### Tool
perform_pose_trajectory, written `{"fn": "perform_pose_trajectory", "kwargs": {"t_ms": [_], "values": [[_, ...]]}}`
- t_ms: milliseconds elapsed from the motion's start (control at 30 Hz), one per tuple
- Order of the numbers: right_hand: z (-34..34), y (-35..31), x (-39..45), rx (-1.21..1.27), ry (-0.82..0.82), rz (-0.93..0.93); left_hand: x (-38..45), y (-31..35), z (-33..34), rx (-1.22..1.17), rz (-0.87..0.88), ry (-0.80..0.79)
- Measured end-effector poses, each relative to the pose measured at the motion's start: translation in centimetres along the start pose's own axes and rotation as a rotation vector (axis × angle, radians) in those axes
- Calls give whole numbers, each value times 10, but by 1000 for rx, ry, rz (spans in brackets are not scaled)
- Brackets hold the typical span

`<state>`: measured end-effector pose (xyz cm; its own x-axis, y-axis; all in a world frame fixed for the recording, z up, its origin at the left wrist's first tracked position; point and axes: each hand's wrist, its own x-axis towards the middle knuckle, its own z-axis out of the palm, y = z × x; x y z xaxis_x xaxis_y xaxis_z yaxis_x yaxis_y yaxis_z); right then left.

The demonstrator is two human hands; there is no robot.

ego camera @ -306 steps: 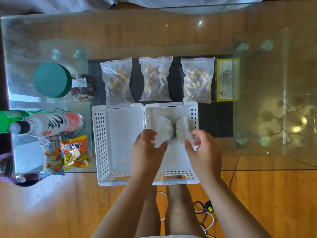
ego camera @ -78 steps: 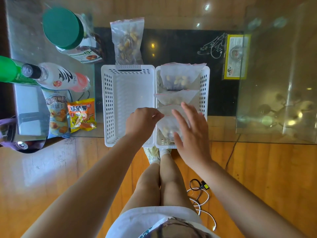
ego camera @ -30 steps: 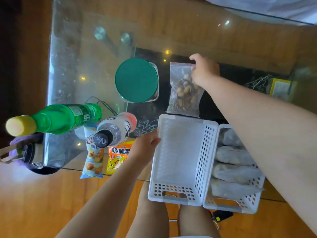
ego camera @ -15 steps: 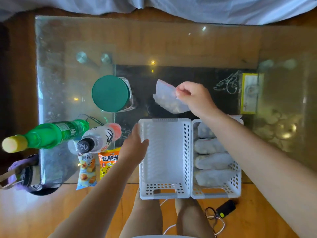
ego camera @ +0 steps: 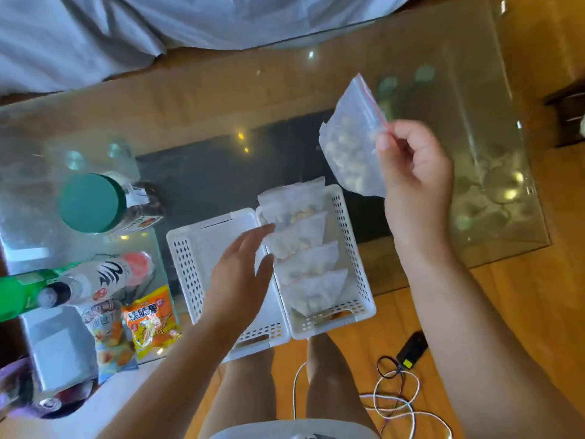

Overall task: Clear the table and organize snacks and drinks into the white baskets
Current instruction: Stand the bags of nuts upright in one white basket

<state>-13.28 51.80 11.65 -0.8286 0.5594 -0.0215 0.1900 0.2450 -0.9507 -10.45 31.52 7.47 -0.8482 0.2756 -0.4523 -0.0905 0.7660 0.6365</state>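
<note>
Two white baskets stand side by side at the glass table's near edge. The left basket [ego camera: 186, 264] is empty. The right basket [ego camera: 354, 264] holds several clear zip bags of nuts [ego camera: 304, 248] standing in a row. My right hand [ego camera: 414, 166] is raised above and right of the baskets, pinching the red-striped top of another zip bag of nuts [ego camera: 351, 147]. My left hand [ego camera: 240, 274] hovers open over the left basket, fingertips near the divide between the baskets.
On the left stand a jar with a green lid [ego camera: 91, 202], a white drink bottle [ego camera: 95, 280] and a green bottle [ego camera: 15, 296]. Two snack packets [ego camera: 152, 318] lie at the near left edge. Cables [ego camera: 395, 391] lie on the wooden floor.
My right hand has lifted the zip bag from the table's middle up and to the right. My left hand left the left basket's side and opened over it.
</note>
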Motion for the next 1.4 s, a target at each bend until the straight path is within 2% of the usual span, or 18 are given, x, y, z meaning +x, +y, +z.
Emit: {"fn": "perform_pose_trajectory", "kwargs": {"t_ms": [200,267,333,400,433,500,533,567,700,767,867,967,1033,1100,1167,1400], "values": [[-65,56,-24,-187,84,54,-2,55,61,266,466,-104],[-76,90,-30,-309,67,137,5,57,84,453,483,-223],[-82,131,-37,-435,52,304,17,50,101,665,483,-358],[-80,160,-45,-522,72,441,28,41,113,827,476,-426],[-76,168,-49,-539,28,423,32,38,117,881,472,-436],[-67,174,-56,-513,-168,289,37,32,120,943,467,-444],[-67,175,-57,-494,-241,243,38,30,121,965,464,-445],[-72,176,-54,-478,-245,254,38,27,121,985,462,-440],[-105,189,-39,-517,59,485,37,21,122,1033,474,-442],[-111,183,-37,-499,7,435,36,19,123,1035,471,-445],[-115,159,-42,-375,-148,237,36,20,125,1030,478,-437],[-123,151,-50,-344,-110,132,38,23,128,1028,506,-435],[-128,160,-54,-455,-120,202,40,24,131,1035,513,-436],[-129,175,-57,-621,-215,317,42,25,133,1033,502,-446],[-127,183,-57,-705,-244,350,46,26,135,1006,483,-452],[-104,147,-51,-586,-240,247,55,21,128,1083,478,-490]]}}
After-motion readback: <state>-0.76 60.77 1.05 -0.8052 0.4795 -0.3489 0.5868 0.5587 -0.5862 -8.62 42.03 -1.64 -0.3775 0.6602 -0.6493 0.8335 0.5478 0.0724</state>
